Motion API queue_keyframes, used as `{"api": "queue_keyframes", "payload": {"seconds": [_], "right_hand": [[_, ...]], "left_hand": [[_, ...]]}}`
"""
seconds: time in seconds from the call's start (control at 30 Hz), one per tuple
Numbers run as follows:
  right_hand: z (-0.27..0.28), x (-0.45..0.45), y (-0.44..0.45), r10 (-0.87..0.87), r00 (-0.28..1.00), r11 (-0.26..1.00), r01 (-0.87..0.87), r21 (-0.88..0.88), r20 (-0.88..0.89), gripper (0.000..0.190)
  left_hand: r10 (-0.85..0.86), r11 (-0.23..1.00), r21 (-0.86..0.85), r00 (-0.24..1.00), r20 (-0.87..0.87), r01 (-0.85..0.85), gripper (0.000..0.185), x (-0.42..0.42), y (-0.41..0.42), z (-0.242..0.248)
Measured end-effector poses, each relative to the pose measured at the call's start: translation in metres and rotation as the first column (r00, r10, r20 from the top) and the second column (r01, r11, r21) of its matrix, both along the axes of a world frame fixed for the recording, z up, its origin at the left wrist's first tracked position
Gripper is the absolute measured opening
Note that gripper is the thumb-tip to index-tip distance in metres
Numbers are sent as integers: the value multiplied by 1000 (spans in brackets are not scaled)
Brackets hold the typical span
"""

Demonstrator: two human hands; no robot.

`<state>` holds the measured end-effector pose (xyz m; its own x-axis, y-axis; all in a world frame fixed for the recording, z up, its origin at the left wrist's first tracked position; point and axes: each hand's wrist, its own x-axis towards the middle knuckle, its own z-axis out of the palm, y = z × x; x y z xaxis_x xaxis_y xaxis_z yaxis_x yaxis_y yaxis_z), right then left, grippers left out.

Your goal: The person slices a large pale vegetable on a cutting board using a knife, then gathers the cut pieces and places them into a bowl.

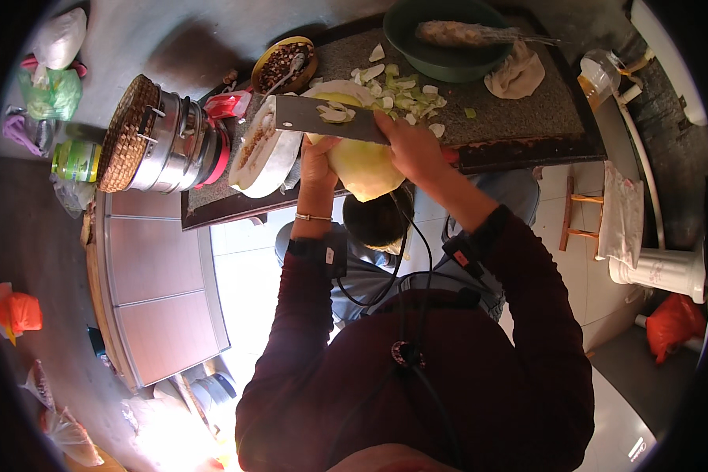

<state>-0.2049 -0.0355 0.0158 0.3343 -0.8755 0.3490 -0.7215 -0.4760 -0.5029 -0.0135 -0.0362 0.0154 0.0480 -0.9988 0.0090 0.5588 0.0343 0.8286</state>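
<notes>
In my right hand (414,147) is a cleaver (298,114), held at its right end with the broad blade lying across the picture to the left. Pale green peel scraps (335,112) cling to the blade. Under the cleaver, a large peeled pale-yellow melon or gourd piece (369,168) hangs over the front of the counter. My left hand (318,162) grips that piece from its left side; the cleaver partly hides the fingers. Beside my left hand lies a white, hollowed gourd half (261,150) with brownish seed pulp inside. Behind the blade, green and white peelings (401,94) are heaped on the counter.
A stone-topped counter (466,121) carries a green basin (448,68) with a plastic-wrapped item, a crumpled cloth (516,71), a yellow bowl (283,62) with a spoon, a red packet (227,105), and a steel pot (168,138) with a woven lid. Below stands a dark bin (377,221).
</notes>
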Motion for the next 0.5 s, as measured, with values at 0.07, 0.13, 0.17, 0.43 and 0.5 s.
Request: {"api": "queue_keyframes", "payload": {"seconds": [0.07,0.13,0.17,0.43,0.5], "right_hand": [[-4,-1,-2,16,999,1000,-16,0,47,48],[-11,-2,-7,15,997,997,-9,-71,76,47],[-15,-3,-9,2,996,992,9,-127,86,45],[-20,-31,-25,-104,989,992,96,78,104,27],[-10,-24,-17,-13,974,998,28,-64,227,32]], "left_hand": [[-18,1000,-2,999,-34,18,54,-2,0,4],[1,1000,11,999,-43,-1,50,-7,0,8],[25,999,31,999,-36,-24,47,-9,1,11],[-23,999,46,995,-97,28,45,2,6,37],[-46,999,5,998,-43,47,46,-1,0,37]]}}
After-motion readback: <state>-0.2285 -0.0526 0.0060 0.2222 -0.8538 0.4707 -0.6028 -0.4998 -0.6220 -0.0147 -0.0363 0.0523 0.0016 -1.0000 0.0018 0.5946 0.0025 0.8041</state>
